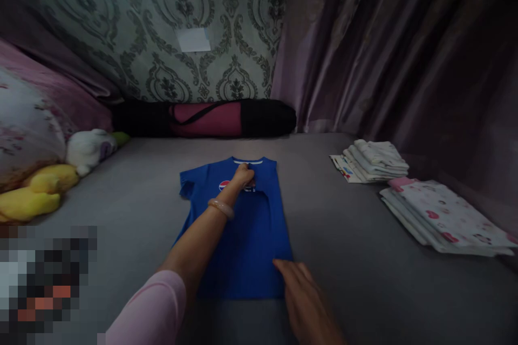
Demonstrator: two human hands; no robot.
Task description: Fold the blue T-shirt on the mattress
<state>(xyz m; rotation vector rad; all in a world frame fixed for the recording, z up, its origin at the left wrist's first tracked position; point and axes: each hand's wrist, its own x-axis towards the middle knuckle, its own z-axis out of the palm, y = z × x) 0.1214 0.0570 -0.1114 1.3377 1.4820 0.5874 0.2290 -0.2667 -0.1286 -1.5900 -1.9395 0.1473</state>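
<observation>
A blue T-shirt [243, 237] lies spread on the grey bed sheet, its collar pointing away from me. Its left sleeve sticks out, while the right side is turned inward over the chest and partly covers a printed logo. Reaching across the shirt, my left hand [244, 175] is closed on the fabric just below the collar; its fingertips are partly hidden. A bangle circles that wrist. My right hand [303, 294] rests at the shirt's lower right edge, fingers stretched out and touching the cloth.
To the right stand a stack of folded cloths [376, 161] and a pile of folded printed clothes [453, 215]. A long black and pink bag [206, 119] lies along the wall. Yellow plush toys [30, 202] and a white plush toy [89, 148] sit at left.
</observation>
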